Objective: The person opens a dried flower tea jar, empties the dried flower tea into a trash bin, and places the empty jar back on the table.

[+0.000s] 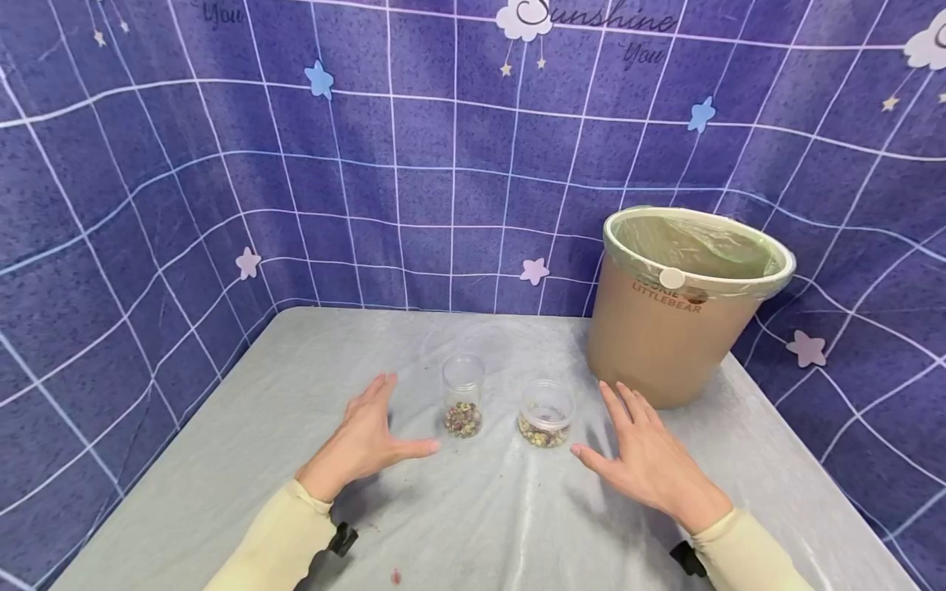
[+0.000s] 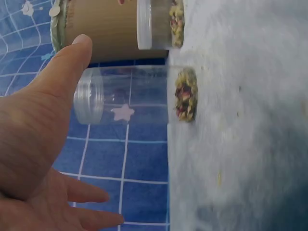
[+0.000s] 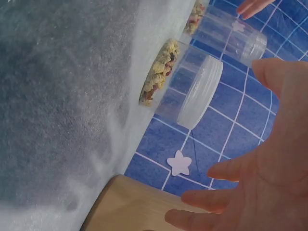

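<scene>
Two clear plastic jars stand upright on the table. The tall narrow jar holds a layer of dried flower buds at its bottom. To its right, the short wide jar has a similar layer of dried flowers. My left hand hovers left of the tall jar, thumb and fingers spread apart; in the left wrist view the tall jar lies beyond the thumb, untouched. Right of the short jar, my right hand is spread too, and the right wrist view shows a gap between it and the short jar.
A brown trash bin with a green liner stands at the back right, behind my right hand. A grey cloth covers the table, with small crumbs on it. A blue gridded curtain hangs at the back and sides.
</scene>
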Demonstrator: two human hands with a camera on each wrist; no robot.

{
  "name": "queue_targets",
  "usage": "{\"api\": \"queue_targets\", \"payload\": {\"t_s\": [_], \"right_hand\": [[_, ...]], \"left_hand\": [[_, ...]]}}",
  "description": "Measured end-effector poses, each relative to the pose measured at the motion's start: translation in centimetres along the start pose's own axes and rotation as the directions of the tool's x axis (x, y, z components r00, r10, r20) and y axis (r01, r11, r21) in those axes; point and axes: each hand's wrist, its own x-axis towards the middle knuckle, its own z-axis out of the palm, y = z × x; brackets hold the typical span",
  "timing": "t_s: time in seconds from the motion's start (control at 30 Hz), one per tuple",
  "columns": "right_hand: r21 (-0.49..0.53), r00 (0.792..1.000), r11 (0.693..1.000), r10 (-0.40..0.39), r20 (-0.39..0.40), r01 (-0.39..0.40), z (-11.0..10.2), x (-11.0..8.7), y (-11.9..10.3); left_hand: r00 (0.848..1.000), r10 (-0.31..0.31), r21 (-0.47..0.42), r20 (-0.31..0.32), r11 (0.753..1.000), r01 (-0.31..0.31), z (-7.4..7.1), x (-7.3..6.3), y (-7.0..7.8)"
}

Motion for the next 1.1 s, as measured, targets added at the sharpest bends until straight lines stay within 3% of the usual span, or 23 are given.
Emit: {"api": "queue_targets", "payload": {"t_s": [0.2,0.37,1.1], "right_hand": [[0.017,0.999,0.999,0.028,0.027,-0.028,0.0,0.1,-0.2],[0.016,0.999,0.999,0.028,0.029,-0.028,0.2,0.2,-0.2],[0.017,0.999,1.000,0.016,0.027,-0.017,0.8,0.3,-0.6]], "left_hand": [[0.999,0.015,-0.046,0.042,0.999,-0.013,0.9,1.0,0.3],[0.999,0.034,-0.062,0.030,0.998,-0.032,1.7,1.6,0.4],[1.000,-0.004,-0.213,0.026,0.977,0.009,4.2,3.1,1.2]]}}
